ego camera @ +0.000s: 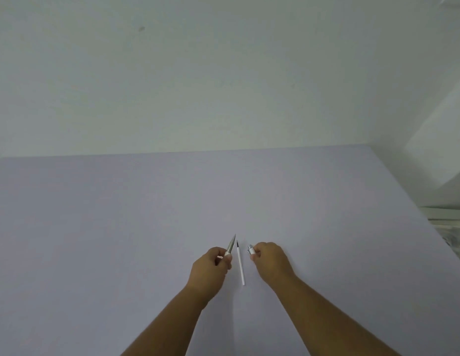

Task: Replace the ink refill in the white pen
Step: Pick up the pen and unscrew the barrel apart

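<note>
Refill lies lengthwise on the surface between left hand gripping the tip and right hand gripping the barrel.

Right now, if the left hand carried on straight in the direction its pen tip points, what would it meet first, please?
Probably nothing on the table. The left hand aims the metal pen tip up and away, slightly right; the refill lies beside that line, not across it. Only bare tabletop, then the wall, shows ahead, though depth is unclear.
</note>
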A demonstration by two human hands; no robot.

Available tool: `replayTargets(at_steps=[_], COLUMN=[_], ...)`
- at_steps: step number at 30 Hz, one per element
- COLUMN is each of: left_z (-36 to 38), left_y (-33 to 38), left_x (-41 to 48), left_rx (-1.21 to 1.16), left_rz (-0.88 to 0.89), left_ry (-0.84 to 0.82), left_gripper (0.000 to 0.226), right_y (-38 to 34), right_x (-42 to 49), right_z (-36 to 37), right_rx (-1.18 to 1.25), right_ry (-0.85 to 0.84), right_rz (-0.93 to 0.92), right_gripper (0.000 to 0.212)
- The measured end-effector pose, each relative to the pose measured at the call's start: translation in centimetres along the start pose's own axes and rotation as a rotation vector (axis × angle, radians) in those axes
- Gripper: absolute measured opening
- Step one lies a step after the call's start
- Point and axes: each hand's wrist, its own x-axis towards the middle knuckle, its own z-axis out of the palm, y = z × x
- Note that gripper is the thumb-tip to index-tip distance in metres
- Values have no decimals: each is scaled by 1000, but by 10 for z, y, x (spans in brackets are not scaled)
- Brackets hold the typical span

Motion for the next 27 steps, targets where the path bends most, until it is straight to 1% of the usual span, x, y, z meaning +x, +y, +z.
replayTargets(at_steps=[4, 11, 13, 14, 15, 16, 18, 19, 21, 23, 27], left_z=[1, -3, -3, -3, -3, -2, -2, -1, -1, -3, -13], left_y=[0, 2, 3, 3, 4, 4, 6, 7, 11, 15, 21], left_x=[-2, -3, -4, -4, -4, -5, -7, -8, -11, -15, -24], left_rx=[-17, 23, 32, 45, 59, 72, 101, 130, 198, 213, 81], left_rz=[6, 38, 51, 60, 67, 74, 97, 117, 164, 188, 142], left_ry=[3, 18, 17, 18, 22, 28, 41, 49, 58, 51, -32], left_gripper=[13, 14, 15, 15, 16, 17, 19, 20, 23, 26, 27], right_y=[2, 6, 3, -1, -6, -13, -29, -35, -42, -46, -50], right_x=[2, 1, -2, -5, -7, -10, -18, -21, -27, -31, -38], right_z=[4, 8, 3, -1, -5, -10, -20, -23, -26, -30, -41], right_rx=[-30, -47, -23, 22, 132, 300, 644, 726, 748, 799, 942], right_ry=[7, 23, 58, 84, 103, 93, -6, -61, -119, -132, -206], right_rz=[-42, -57, -58, -55, -49, -18, 70, 83, 25, -11, -86], right_gripper=[16, 21, 24, 28, 33, 39, 44, 41, 30, 24, 12])
